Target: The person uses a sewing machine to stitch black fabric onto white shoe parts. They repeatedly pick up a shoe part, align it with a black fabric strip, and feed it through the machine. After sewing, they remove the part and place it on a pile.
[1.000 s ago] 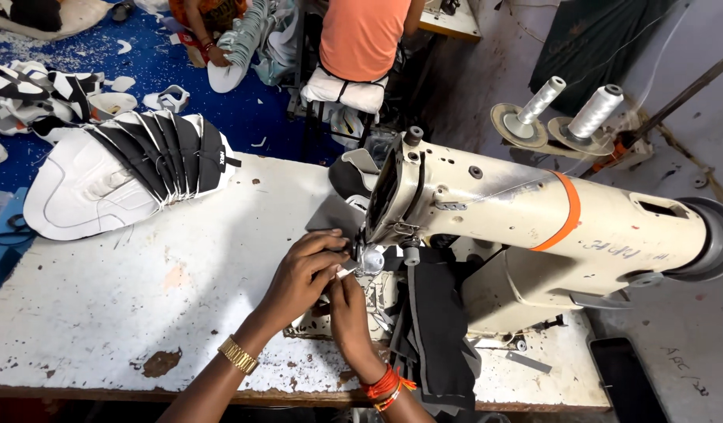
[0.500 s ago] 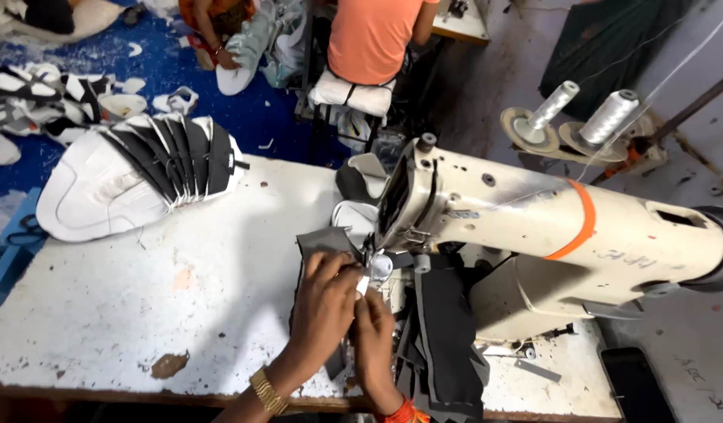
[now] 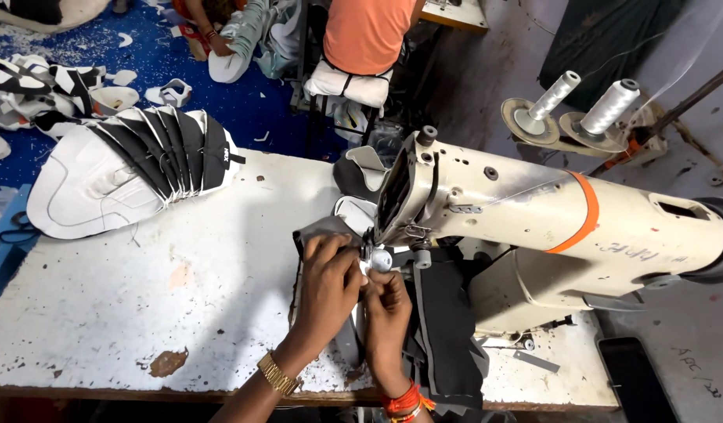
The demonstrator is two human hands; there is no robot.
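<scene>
A cream-coloured industrial sewing machine with an orange band around its arm stands on a worn white-painted worktable, and everything here sits relative to its needle end. Directly under that needle end lies a dark grey and black fabric shoe-upper piece, soft and floppy, with a grey corner poking out just left of the needle and a long black panel trailing from under the machine's arm toward the table's near edge, where it folds over. The left hand, with a gold metal bracelet at its wrist, rests on the grey part of the piece just left of the needle, fingers curled down and pressing on the fabric. The right hand, wearing orange and red thread bangles, sits just in front of the needle, thumb and fingertips pinched together at the fabric's edge beside the presser foot; whether they pinch fabric or thread cannot be told. Well to the left of the machine lies a fanned stack of white and black cut shoe panels. Behind the machine's arm stand two white thread cones on round holders. Beyond the table's far edge sits a person in an orange shirt.
</scene>
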